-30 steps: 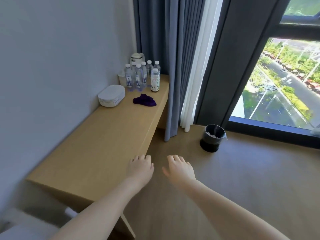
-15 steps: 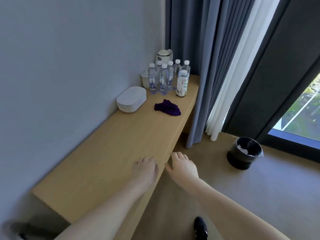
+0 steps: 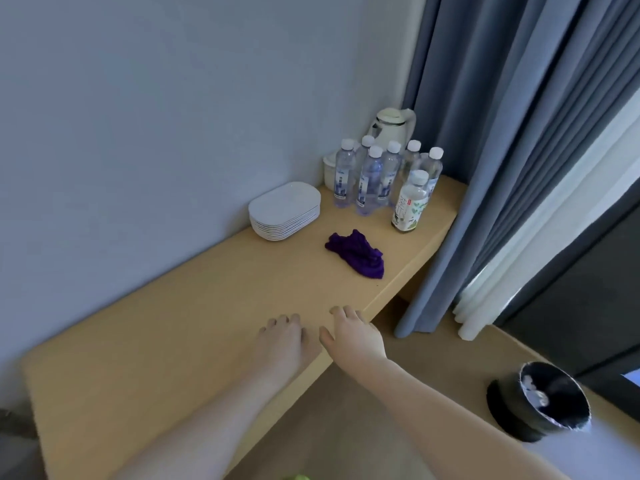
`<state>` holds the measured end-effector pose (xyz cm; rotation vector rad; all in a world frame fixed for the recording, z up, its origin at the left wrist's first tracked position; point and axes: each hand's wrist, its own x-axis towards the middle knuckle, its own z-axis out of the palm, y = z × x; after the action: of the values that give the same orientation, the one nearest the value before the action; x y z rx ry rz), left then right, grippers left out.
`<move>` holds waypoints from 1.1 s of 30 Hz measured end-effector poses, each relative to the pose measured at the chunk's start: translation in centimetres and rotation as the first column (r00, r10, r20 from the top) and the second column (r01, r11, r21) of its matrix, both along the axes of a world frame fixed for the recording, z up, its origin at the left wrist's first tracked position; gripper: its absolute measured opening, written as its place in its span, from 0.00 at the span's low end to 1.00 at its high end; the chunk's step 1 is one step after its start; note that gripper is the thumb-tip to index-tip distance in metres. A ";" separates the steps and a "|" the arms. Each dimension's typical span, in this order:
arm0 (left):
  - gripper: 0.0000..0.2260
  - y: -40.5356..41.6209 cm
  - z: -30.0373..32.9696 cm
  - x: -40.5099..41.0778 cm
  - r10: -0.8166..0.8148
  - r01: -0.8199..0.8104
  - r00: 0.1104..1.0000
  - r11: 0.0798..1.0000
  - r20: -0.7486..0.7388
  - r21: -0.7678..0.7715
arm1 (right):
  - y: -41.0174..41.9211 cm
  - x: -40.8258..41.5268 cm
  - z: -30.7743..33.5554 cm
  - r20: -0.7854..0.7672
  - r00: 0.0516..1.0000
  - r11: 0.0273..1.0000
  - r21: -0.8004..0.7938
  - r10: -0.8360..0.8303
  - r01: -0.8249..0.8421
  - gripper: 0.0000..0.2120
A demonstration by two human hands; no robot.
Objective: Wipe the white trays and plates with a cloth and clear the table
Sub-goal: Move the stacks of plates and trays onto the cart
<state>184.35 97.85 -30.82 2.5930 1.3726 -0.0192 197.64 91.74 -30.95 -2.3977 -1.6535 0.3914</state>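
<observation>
hands: left hand [image 3: 284,341] & right hand [image 3: 356,337] over near surface [image 3: 173,341], fingers relaxed, holding nothing
cloth [image 3: 358,254]: loose beside plate stack [image 3: 285,211], prob. staged for wiping

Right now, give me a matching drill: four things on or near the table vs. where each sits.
Things:
1. stack of white trays
2. purple cloth
3. white kettle
4. black bin

Places:
A. on the floor, right of the table
B. at the table's far end, behind the water bottles
C. against the wall, left of the bottles
D. loose on the tabletop, between the trays and the table's front edge

Pairs: 1-C, 2-D, 3-B, 4-A
</observation>
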 end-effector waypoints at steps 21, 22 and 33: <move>0.14 15.8 0.8 4.9 0.339 -0.338 0.941 0.940 0.017 -0.047 | 18.6 6.6 -0.5 -0.102 0.994 0.999 -0.030 0.035 -0.038 0.21; 0.15 16.4 0.9 5.0 0.360 -0.359 0.933 0.932 0.017 -0.059 | 19.4 6.8 -0.5 -0.123 0.992 0.999 -0.027 0.026 -0.030 0.20; 0.15 23.4 0.6 6.3 0.638 -0.562 0.739 0.761 0.217 -0.326 | 29.5 12.2 0.1 -0.396 0.911 0.993 -0.020 -0.113 0.114 0.19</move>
<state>190.63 121.28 -30.17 1.7458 1.8739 0.3002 209.82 121.25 -30.87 -2.2079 -1.3263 0.7928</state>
